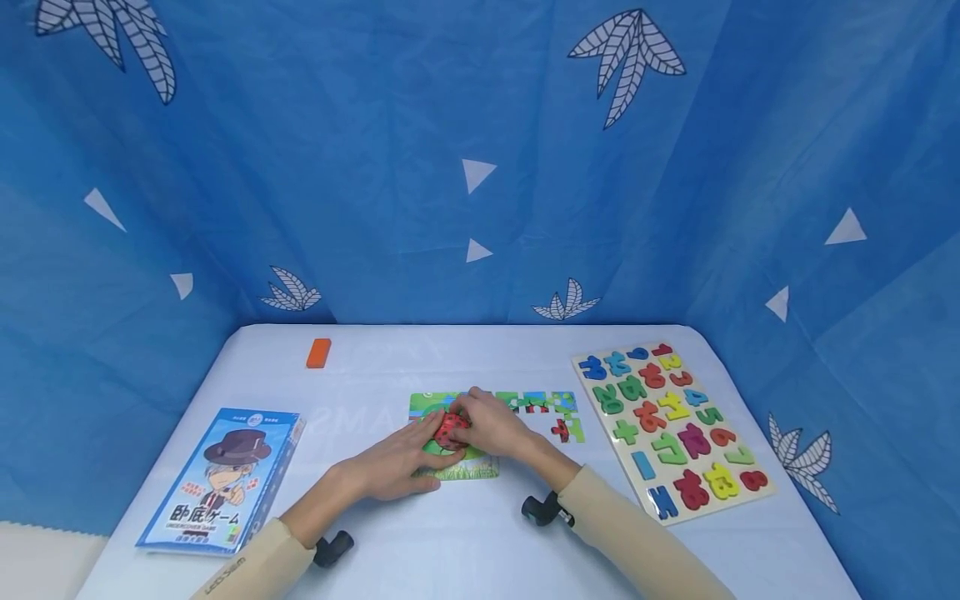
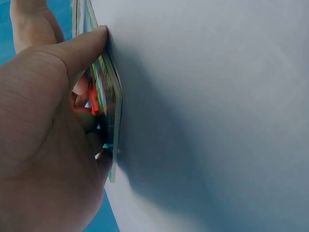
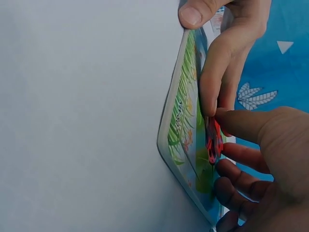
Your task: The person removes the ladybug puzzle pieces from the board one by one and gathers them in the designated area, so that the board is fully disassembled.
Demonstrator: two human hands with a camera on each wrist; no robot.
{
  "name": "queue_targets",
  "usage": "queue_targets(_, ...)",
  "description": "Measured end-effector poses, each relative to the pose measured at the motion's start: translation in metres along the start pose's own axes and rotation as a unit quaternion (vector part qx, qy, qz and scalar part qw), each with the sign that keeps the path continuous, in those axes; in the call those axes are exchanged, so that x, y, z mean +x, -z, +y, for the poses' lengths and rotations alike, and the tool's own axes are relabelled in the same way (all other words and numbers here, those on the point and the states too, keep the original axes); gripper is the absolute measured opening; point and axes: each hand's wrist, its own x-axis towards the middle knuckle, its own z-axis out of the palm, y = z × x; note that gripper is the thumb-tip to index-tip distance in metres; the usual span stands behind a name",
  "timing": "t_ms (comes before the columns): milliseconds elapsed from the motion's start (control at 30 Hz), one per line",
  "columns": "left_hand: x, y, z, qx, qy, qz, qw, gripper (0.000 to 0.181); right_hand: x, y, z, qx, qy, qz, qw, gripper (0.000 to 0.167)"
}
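A green picture puzzle board (image 1: 480, 472) lies flat on the table, with a red, black-spotted ladybug piece (image 1: 452, 431) on its left part. My left hand (image 1: 393, 458) rests over the board's left side, fingers extended against the ladybug, thumb at the near edge. From the other side, my right hand (image 1: 495, 425) pinches the ladybug between bent fingers and thumb. The right wrist view shows the ladybug (image 3: 212, 140) low against the board (image 3: 179, 116), with the right hand (image 3: 270, 164) around it. In the left wrist view, the left hand (image 2: 43, 125) partly hides the board (image 2: 115, 104).
A blue boxed game (image 1: 217, 483) lies at the left, and an orange block (image 1: 318, 353) at the back left. At the right is a wooden number board (image 1: 630, 450) with colourful pieces. Small puzzle parts (image 1: 560, 430) show at the puzzle's right. Blue curtains (image 1: 480, 208) surround the table.
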Motion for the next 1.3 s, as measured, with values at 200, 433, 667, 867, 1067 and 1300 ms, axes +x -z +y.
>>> queue_targets(200, 0.002, 0.0, -0.001, 0.003, 0.004, -0.001, 1.0, 0.054, 0.001, 0.001, 0.001, 0.016, -0.007, 0.008, 0.9998, 0.035)
queue_targets(433, 0.003, 0.0, -0.001, 0.0, 0.007, -0.001, 1.0, 0.054, 0.002, 0.001, 0.004, 0.036, -0.014, 0.009, 0.9992, 0.034)
queue_targets(667, 0.002, 0.0, 0.001, 0.002, 0.01, -0.007, 0.9999, 0.053, 0.001, 0.003, 0.007, 0.122, -0.028, 0.003, 0.9922, 0.029)
queue_targets(867, 0.001, 0.001, 0.001, 0.006, 0.01, -0.01, 0.9999, 0.053, -0.001, 0.008, 0.006, 0.165, -0.021, -0.003, 0.9861, 0.024)
queue_targets(1067, 0.0, 0.002, 0.003, 0.007, 0.008, -0.011, 0.9999, 0.052, -0.002, 0.008, 0.009, 0.218, -0.009, -0.008, 0.9759, 0.018)
queue_targets(1300, 0.0, 0.004, 0.003, 0.012, 0.004, -0.01, 0.9999, 0.054, -0.011, 0.024, 0.016, 0.249, 0.002, 0.006, 0.9686, 0.016)
